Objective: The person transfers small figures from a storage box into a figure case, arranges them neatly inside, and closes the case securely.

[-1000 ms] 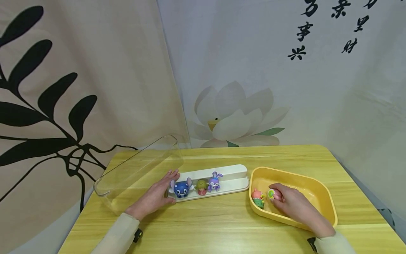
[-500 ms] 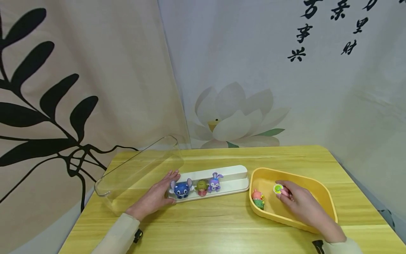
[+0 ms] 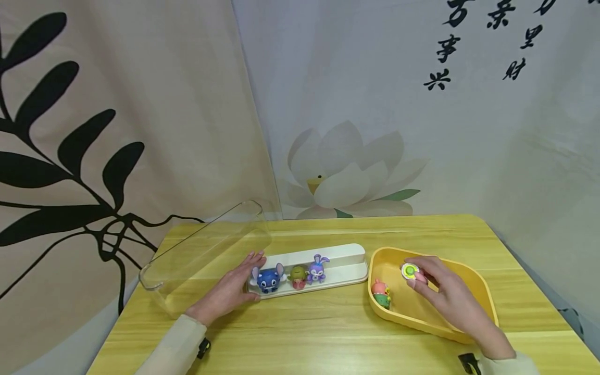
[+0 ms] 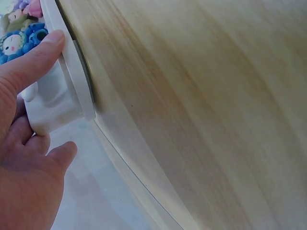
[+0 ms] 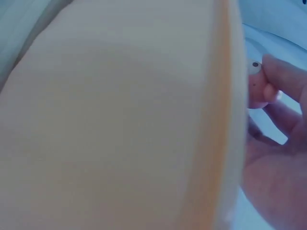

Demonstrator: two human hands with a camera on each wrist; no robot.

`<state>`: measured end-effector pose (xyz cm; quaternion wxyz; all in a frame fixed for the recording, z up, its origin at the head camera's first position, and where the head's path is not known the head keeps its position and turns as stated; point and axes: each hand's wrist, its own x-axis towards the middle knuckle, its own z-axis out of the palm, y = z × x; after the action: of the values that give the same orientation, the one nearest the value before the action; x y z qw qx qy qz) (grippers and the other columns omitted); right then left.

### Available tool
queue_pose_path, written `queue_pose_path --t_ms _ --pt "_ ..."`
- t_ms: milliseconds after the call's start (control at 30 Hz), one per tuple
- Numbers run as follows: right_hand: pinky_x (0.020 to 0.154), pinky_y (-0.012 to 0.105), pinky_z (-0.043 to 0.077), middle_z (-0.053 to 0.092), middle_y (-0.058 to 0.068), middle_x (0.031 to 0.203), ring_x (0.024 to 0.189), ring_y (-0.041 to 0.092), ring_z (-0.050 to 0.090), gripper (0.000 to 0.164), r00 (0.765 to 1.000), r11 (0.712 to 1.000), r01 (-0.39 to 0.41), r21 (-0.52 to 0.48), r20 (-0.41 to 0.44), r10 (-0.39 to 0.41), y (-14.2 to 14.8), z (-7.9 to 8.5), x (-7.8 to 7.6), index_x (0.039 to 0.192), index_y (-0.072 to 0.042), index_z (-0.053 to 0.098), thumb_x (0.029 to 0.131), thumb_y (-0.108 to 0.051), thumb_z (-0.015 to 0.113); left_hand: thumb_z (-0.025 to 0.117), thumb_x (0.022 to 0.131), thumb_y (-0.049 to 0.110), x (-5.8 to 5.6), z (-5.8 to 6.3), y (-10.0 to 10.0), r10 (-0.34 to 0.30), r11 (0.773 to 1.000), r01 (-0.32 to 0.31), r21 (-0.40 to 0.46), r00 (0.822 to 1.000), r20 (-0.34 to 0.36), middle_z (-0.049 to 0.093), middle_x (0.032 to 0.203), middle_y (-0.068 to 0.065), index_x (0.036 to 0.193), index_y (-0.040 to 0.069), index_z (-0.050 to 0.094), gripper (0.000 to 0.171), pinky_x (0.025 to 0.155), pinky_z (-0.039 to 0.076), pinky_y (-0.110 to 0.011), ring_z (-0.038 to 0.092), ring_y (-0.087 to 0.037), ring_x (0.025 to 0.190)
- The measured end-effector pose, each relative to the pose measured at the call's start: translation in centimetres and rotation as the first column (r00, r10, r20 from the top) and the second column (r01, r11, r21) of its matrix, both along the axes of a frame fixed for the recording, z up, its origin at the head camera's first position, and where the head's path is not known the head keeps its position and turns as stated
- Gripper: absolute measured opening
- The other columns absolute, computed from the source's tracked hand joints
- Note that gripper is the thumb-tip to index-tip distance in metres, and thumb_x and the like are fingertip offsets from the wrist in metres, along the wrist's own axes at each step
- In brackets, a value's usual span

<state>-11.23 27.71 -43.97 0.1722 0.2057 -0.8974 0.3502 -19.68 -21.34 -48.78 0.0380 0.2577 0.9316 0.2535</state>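
My left hand [image 3: 232, 281] grips the left end of a white stepped display base [image 3: 349, 273], thumb along its front rim and fingers behind. On the base stand a blue big-eared figurine [image 3: 269, 281], an olive-green figurine [image 3: 298, 276] and a purple rabbit figurine [image 3: 316, 269]. Above the yellow tray [image 3: 483, 291], my right hand [image 3: 445, 291] pinches a small pink figurine [image 5: 259, 88] between thumb and fingers. Its round green-and-white end [image 3: 410, 271] faces left in the head view. Inside the tray's left side lies a pink-and-green figurine [image 3: 382, 294].
A long clear cover [image 3: 206, 250] lies on the left of the wooden table [image 3: 309, 333], behind the left forearm. Printed curtains [image 3: 356, 104] hang close behind the table's back edge.
The right hand has raised the pink figurine from the yellow tray's floor, and its round green-and-white end has turned toward the head camera. The left hand has stayed on the base.
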Motion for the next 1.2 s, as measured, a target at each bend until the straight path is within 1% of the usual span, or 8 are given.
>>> queue_pose_path --t_ms 167,433,633,767,867,1000,1100,1200 --pt "0.093 0.007 0.05 0.063 0.006 0.121 0.104 0.002 0.059 0.035 0.998 0.991 -0.026 -0.134 0.061 0.035 -0.5 0.6 0.0 0.128 -0.005 0.067 0.094 0.002 0.073 0.09 0.077 0.011 0.0 0.0 -0.1 -0.006 1.0 0.006 -0.001 1.0 -0.009 0.024 0.169 -0.013 0.158 0.003 0.038 0.097 0.12 0.025 -0.062 0.019 -0.034 0.156" --pt "0.094 0.007 0.05 0.066 0.004 0.125 0.108 -0.001 0.061 0.034 0.988 0.984 0.027 -0.176 0.156 0.001 -1.4 1.9 0.3 0.134 -0.006 0.065 0.1 -0.011 0.069 0.09 0.077 0.01 0.0 0.0 -0.1 -0.007 1.0 0.007 -0.014 1.0 -0.013 0.025 0.169 -0.013 0.158 0.003 0.039 0.096 0.12 0.026 -0.062 0.019 -0.035 0.156" --pt "0.088 0.013 0.056 0.066 0.009 0.124 0.104 0.007 0.067 0.034 0.986 0.972 0.004 -0.234 0.161 0.035 -2.0 2.2 0.2 0.135 -0.003 0.063 0.101 -0.009 0.067 0.09 0.077 0.01 0.0 0.1 0.0 -0.007 1.0 0.007 -0.017 1.0 -0.012 0.025 0.169 -0.013 0.158 0.003 0.039 0.096 0.119 0.027 -0.063 0.02 -0.035 0.156" --pt "0.084 0.02 0.06 0.065 0.011 0.123 0.102 0.009 0.07 0.034 0.976 0.956 0.014 -0.294 0.212 0.051 -2.2 2.4 0.2 0.134 -0.002 0.062 0.102 -0.011 0.068 0.09 0.077 0.01 0.0 0.1 0.0 -0.004 1.0 0.004 -0.016 1.0 -0.007 0.025 0.169 -0.013 0.158 0.003 0.039 0.096 0.119 0.027 -0.064 0.019 -0.035 0.156" --pt "0.084 0.022 0.061 0.066 0.016 0.123 0.101 0.01 0.072 0.036 0.968 0.938 0.008 -0.347 0.238 0.08 -2.7 2.7 0.2 0.132 0.001 0.063 0.099 -0.008 0.071 0.09 0.077 0.01 0.0 0.0 0.0 -0.006 1.0 0.006 -0.016 1.0 -0.006 0.025 0.169 -0.013 0.158 0.003 0.039 0.096 0.119 0.026 -0.063 0.019 -0.035 0.156" --pt "0.088 0.019 0.059 0.067 0.016 0.126 0.104 0.007 0.069 0.035 0.964 0.932 -0.004 -0.362 0.247 0.1 -3.4 2.9 0.0 0.13 0.0 0.066 0.097 -0.007 0.073 0.091 0.077 0.011 0.0 0.0 0.0 -0.01 1.0 0.009 -0.018 1.0 -0.011 0.025 0.169 -0.013 0.158 0.002 0.039 0.096 0.12 0.026 -0.062 0.02 -0.035 0.156" --pt "0.091 0.018 0.057 0.068 0.012 0.127 0.106 0.006 0.068 0.032 0.962 0.94 -0.008 -0.341 0.255 0.101 -3.9 2.7 -0.3 0.129 -0.003 0.067 0.098 -0.01 0.073 0.091 0.077 0.011 0.0 0.0 0.0 -0.011 1.0 0.011 -0.019 1.0 -0.014 0.025 0.169 -0.013 0.158 0.003 0.039 0.096 0.12 0.027 -0.062 0.02 -0.035 0.156" --pt "0.091 0.019 0.058 0.069 0.01 0.125 0.106 0.01 0.069 0.032 0.959 0.94 -0.023 -0.34 0.259 0.117 -4.6 2.7 -0.7 0.129 -0.005 0.067 0.098 -0.01 0.072 0.091 0.077 0.011 0.0 0.0 0.0 -0.014 1.0 0.014 -0.016 1.0 -0.017 0.025 0.169 -0.013 0.158 0.003 0.039 0.096 0.12 0.026 -0.061 0.02 -0.035 0.156"
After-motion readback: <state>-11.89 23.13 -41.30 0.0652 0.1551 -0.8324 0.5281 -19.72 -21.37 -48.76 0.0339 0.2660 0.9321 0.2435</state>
